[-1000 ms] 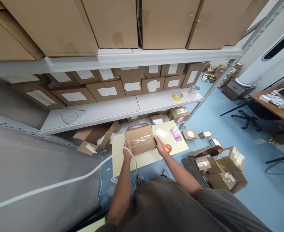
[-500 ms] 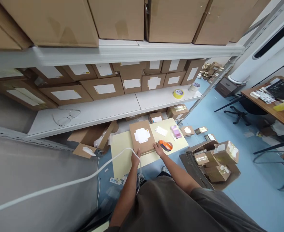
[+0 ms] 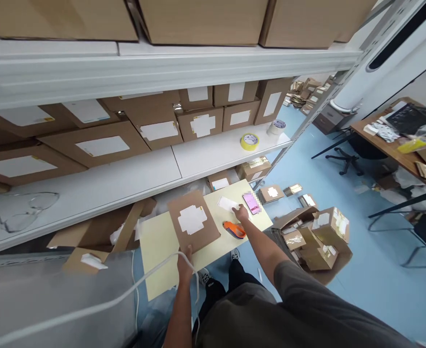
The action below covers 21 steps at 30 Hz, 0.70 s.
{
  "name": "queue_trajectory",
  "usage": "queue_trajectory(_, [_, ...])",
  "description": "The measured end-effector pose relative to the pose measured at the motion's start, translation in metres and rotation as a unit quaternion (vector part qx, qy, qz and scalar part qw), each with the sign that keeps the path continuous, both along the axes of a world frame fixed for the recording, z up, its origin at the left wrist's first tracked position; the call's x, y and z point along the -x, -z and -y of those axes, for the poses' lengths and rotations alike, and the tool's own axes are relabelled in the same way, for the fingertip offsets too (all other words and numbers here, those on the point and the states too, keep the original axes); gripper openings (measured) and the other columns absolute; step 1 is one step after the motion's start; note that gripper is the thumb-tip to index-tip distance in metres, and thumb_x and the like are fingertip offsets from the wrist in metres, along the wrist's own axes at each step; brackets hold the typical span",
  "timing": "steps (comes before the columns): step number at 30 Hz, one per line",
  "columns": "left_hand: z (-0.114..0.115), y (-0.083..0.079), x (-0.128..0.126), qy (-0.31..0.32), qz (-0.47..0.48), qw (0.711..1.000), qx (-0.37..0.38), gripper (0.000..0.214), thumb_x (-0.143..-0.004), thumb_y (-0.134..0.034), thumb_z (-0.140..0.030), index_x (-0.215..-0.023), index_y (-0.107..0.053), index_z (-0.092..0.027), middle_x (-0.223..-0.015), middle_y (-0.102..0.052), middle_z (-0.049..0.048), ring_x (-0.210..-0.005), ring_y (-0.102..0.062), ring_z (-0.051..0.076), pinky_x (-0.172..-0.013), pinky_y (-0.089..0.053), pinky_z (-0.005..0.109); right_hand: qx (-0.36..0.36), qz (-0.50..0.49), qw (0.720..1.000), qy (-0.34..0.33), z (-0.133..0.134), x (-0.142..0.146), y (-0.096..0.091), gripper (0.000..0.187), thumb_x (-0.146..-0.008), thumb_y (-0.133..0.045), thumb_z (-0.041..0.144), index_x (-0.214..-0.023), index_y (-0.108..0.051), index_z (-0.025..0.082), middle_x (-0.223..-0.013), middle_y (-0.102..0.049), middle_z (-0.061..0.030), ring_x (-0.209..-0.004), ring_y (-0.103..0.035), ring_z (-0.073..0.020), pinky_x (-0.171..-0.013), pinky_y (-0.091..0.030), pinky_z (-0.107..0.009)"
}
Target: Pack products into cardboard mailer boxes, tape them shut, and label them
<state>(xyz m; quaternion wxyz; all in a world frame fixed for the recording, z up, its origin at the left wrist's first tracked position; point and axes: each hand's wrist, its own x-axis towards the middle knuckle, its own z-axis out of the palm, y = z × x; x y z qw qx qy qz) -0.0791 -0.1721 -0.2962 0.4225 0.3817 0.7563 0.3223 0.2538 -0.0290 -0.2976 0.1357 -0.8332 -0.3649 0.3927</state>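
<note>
A flat cardboard box (image 3: 175, 212) with a white, cross-shaped label on top lies on a pale yellow board (image 3: 151, 241). My left hand (image 3: 184, 263) grips its near edge, thumb on top and the other fingers hidden below. Beyond the box to the right, my right hand (image 3: 241, 213) is at the end of a white paper slip (image 3: 227, 203), its fingers curled against it. An orange tape cutter (image 3: 233, 229) sits just nearer than that hand. A pink-screened phone (image 3: 250, 201) lies to its right. A white cable (image 3: 140, 282) passes over my left wrist.
Labelled cardboard boxes (image 3: 205, 124) line the white shelf, along with a yellow tape roll (image 3: 249, 141), a white tape roll (image 3: 277, 127) and glasses (image 3: 31, 208). An open carton (image 3: 100, 229) stands left of the board. At right, a large carton (image 3: 338, 263) holds smaller boxes.
My right hand has left the box and moved away from me to the paper slip. My left hand stays on the box, which is turned slightly. The camera view has shifted.
</note>
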Motion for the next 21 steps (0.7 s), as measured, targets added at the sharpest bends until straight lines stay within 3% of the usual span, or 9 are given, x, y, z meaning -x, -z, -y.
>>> queue_trajectory(5, [0.002, -0.003, 0.003, -0.071, 0.016, 0.996, 0.041, 0.057, -0.093, -0.068, -0.064, -0.13, -0.071, -0.02, -0.135, -0.08, 0.0171, -0.137, -0.07, 0.038, -0.12, -0.054, 0.05, 0.089, 0.032, 0.995, -0.012, -0.046, -0.009, 0.049, 0.083, -0.092, -0.077, 0.067, -0.151, -0.054, 0.013, -0.153, -0.062, -0.0274, -0.138, -0.065, -0.0397, -0.103, -0.056, -0.043])
queue_trajectory(10, [0.0, -0.019, -0.002, -0.095, 0.027, 0.994, 0.053, 0.057, -0.091, -0.074, -0.06, -0.131, -0.072, -0.019, -0.132, -0.08, 0.0163, -0.132, -0.073, 0.037, -0.116, -0.057, 0.048, 0.071, 0.067, 0.994, -0.039, -0.057, -0.006, 0.079, 0.076, -0.086, -0.087, 0.048, -0.146, -0.053, 0.016, -0.148, -0.063, -0.0273, -0.138, -0.062, -0.0405, -0.103, -0.055, -0.045])
queue_trajectory(13, [-0.001, -0.034, -0.006, -0.15, -0.007, 0.987, 0.058, 0.065, -0.091, -0.073, -0.055, -0.144, -0.068, -0.019, -0.138, -0.077, 0.0183, -0.129, -0.074, 0.036, -0.111, -0.06, 0.048, 0.044, 0.047, 0.996, -0.057, -0.051, -0.016, 0.081, 0.06, -0.09, -0.083, 0.038, -0.139, -0.056, 0.019, -0.136, -0.071, -0.0218, -0.124, -0.069, -0.036, -0.093, -0.055, -0.04])
queue_trajectory(16, [-0.009, -0.051, -0.009, -0.179, -0.113, 0.977, -0.02, 0.068, -0.092, -0.069, -0.055, -0.148, -0.066, -0.017, -0.146, -0.072, 0.0205, -0.134, -0.071, 0.038, -0.111, -0.06, 0.052, 0.005, 0.035, 0.997, -0.07, -0.045, -0.029, 0.075, 0.042, -0.093, -0.076, 0.03, -0.131, -0.061, 0.021, -0.124, -0.075, -0.0172, -0.106, -0.073, -0.0309, -0.082, -0.053, -0.037])
queue_trajectory(19, [-0.035, -0.068, -0.023, -0.12, -0.204, 0.961, -0.141, 0.057, -0.096, -0.064, -0.055, -0.139, -0.073, -0.019, -0.143, -0.073, 0.0182, -0.132, -0.071, 0.036, -0.109, -0.06, 0.052, -0.042, 0.021, 0.998, -0.052, -0.042, -0.041, 0.066, 0.024, -0.092, -0.07, 0.026, -0.116, -0.066, 0.022, -0.107, -0.076, -0.0128, -0.094, -0.072, -0.0266, -0.073, -0.049, -0.033])
queue_trajectory(21, [-0.063, -0.076, -0.044, -0.055, -0.217, 0.956, -0.192, 0.048, -0.099, -0.061, -0.051, -0.132, -0.076, -0.02, -0.139, -0.076, 0.0163, -0.129, -0.072, 0.034, -0.109, -0.06, 0.051, -0.071, -0.047, 0.996, -0.017, -0.04, -0.045, 0.057, 0.017, -0.089, -0.071, 0.029, -0.105, -0.067, 0.024, -0.092, -0.074, -0.0078, -0.084, -0.068, -0.0243, -0.067, -0.047, -0.031])
